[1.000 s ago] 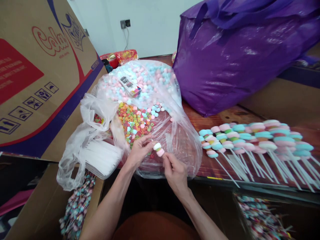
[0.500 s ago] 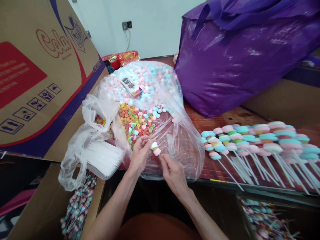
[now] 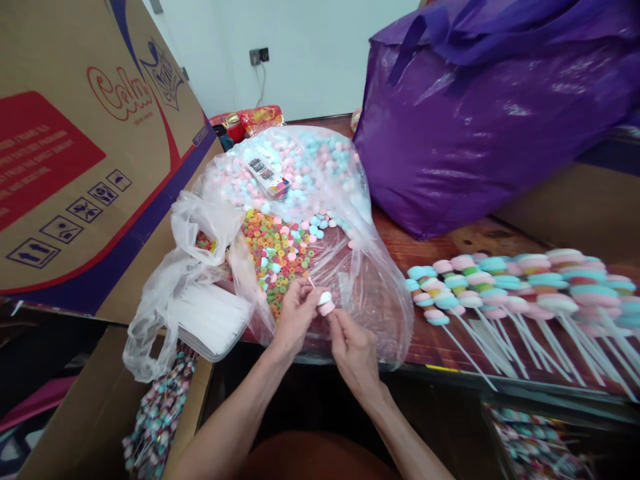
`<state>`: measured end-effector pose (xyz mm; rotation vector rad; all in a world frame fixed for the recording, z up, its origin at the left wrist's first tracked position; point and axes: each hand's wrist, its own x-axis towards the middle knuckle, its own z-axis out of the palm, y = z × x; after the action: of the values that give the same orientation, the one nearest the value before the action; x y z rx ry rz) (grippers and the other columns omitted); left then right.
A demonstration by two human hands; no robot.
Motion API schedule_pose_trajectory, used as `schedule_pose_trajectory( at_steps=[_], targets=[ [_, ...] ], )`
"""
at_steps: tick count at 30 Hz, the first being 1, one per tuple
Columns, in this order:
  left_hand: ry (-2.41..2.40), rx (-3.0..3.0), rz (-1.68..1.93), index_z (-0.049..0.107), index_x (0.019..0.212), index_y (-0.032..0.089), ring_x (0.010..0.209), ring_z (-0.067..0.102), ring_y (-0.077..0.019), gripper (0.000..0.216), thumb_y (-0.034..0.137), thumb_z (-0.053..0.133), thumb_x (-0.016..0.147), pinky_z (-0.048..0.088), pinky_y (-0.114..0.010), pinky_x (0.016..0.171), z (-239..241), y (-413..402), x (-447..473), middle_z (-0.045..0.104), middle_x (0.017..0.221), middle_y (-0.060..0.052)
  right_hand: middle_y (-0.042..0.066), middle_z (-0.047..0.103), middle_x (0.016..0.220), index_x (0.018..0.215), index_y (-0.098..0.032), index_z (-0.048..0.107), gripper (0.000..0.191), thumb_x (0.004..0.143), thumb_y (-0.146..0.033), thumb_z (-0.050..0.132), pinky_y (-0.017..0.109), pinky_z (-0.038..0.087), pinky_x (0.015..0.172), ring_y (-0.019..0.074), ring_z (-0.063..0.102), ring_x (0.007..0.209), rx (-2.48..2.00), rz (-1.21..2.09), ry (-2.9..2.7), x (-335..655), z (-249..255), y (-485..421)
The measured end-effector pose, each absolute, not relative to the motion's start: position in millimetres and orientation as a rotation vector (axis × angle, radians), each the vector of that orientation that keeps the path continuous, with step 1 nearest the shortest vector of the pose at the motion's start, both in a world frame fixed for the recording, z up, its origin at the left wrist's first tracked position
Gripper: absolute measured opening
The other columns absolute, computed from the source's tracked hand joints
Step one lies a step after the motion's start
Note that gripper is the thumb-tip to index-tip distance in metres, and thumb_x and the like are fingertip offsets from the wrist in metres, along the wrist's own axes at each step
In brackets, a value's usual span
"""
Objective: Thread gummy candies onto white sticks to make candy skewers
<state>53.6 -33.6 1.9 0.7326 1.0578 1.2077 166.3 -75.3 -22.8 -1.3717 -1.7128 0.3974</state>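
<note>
My left hand (image 3: 295, 313) pinches the top of a thin white stick that carries a white and a pink marshmallow piece (image 3: 325, 303). My right hand (image 3: 353, 343) grips the same stick just below the candy, fingers closed. Both hands hover over the near edge of a big clear plastic bag (image 3: 370, 293). Inside the bag lie colourful ring candies (image 3: 275, 253) and pink and blue marshmallows (image 3: 305, 160).
Finished candy skewers (image 3: 500, 283) lie in a row on the table at right. A purple bag (image 3: 490, 113) stands behind them. A large cardboard box (image 3: 75, 147) leans at left, a bag of white sticks (image 3: 205, 320) beside it. Wrapped skewers (image 3: 155, 420) fill a box below.
The stick with its two candy pieces has stayed between both hands, shifting slightly right and down. The stick tip now pokes out above the white piece.
</note>
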Motion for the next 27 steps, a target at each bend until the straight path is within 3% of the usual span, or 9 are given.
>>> schedule_pose_trajectory(
  at_steps=[4,6,8,13,21,27],
  targets=[
    [1.211,1.047,1.204,0.06,0.097,0.02,0.079,0.064,-0.0152,0.025,0.038,0.069,0.083,0.049,-0.025,0.072,4,-22,37,0.069,0.089,-0.003,-0.005,0.05,0.056,0.079,-0.019,0.06,0.027,0.1,-0.024,0.043,0.022,0.035,0.05,0.0098,0.045,0.046,-1.381,0.456,-1.694,168,-24,-75],
    [1.475,1.362,1.227,0.065,0.1,0.021,0.092,0.064,-0.02,0.016,0.03,0.06,0.089,0.049,-0.031,0.084,8,-13,22,0.068,0.096,-0.006,-0.005,0.051,0.056,0.081,-0.019,0.061,0.027,0.1,-0.024,0.043,0.022,0.035,0.05,0.0101,0.046,0.047,-1.385,0.454,-1.681,167,-26,-75],
    [1.808,1.653,1.124,0.068,0.102,0.02,0.098,0.062,-0.0246,0.021,0.019,0.05,0.091,0.047,-0.037,0.09,12,-4,9,0.065,0.101,-0.01,-0.003,0.054,0.058,0.083,-0.02,0.062,0.026,0.1,-0.024,0.042,0.022,0.037,0.052,0.0111,0.051,0.049,-1.375,0.403,-1.694,166,-27,-75],
    [2.183,1.93,0.732,0.068,0.111,0.015,0.095,0.062,-0.0285,0.038,0.007,0.04,0.087,0.048,-0.04,0.087,14,8,-3,0.06,0.107,-0.016,-0.001,0.06,0.061,0.085,-0.019,0.062,0.024,0.1,-0.021,0.044,0.023,0.037,0.053,0.0121,0.055,0.05,-1.354,0.318,-1.736,164,-30,-78],
    [2.278,1.949,0.591,0.062,0.125,0.011,0.091,0.064,-0.0311,0.041,0.015,0.039,0.092,0.049,-0.042,0.081,11,7,0,0.057,0.115,-0.02,-0.002,0.058,0.061,0.085,-0.019,0.062,0.024,0.101,-0.021,0.044,0.023,0.038,0.054,0.0118,0.055,0.051,-1.348,0.351,-1.746,166,-31,-79],
    [2.29,1.978,0.522,0.062,0.118,0.013,0.09,0.065,-0.0287,0.035,0.012,0.039,0.091,0.049,-0.039,0.08,9,4,0,0.058,0.113,-0.018,-0.001,0.06,0.062,0.086,-0.018,0.063,0.025,0.101,-0.02,0.044,0.023,0.038,0.054,0.0121,0.058,0.052,-1.335,0.358,-1.758,166,-31,-79]
  ],
)
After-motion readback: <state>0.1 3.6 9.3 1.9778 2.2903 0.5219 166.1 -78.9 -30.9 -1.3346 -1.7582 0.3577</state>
